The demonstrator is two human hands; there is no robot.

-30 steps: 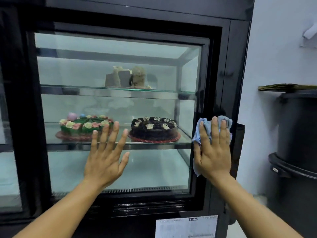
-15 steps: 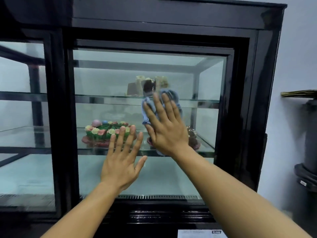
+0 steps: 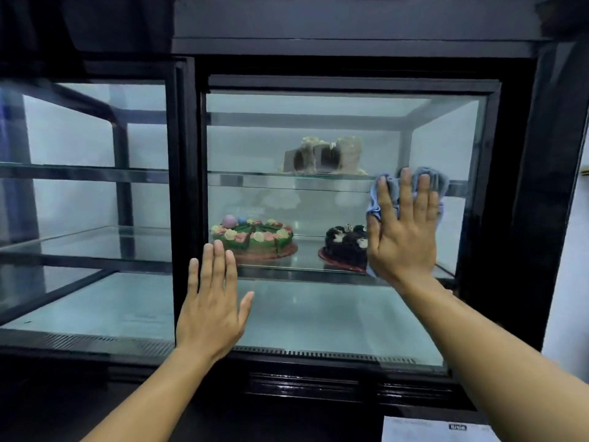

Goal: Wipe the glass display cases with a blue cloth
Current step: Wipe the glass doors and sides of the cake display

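1. a blue cloth (image 3: 438, 182) sits pressed to the right side of the display case glass (image 3: 318, 314), under the right hand (image 3: 403, 240), whose fingers are straight and spread.
2. the wiping looks to be under way; the next stroke likely calls for even pressure across the rest of the pane.
3. the left hand (image 3: 212, 307) braces flat and empty, low beside the black frame (image 3: 185, 186).

The right hand (image 3: 403, 240) hides most of the blue cloth (image 3: 439, 184) and part of the chocolate cake (image 3: 345, 247).
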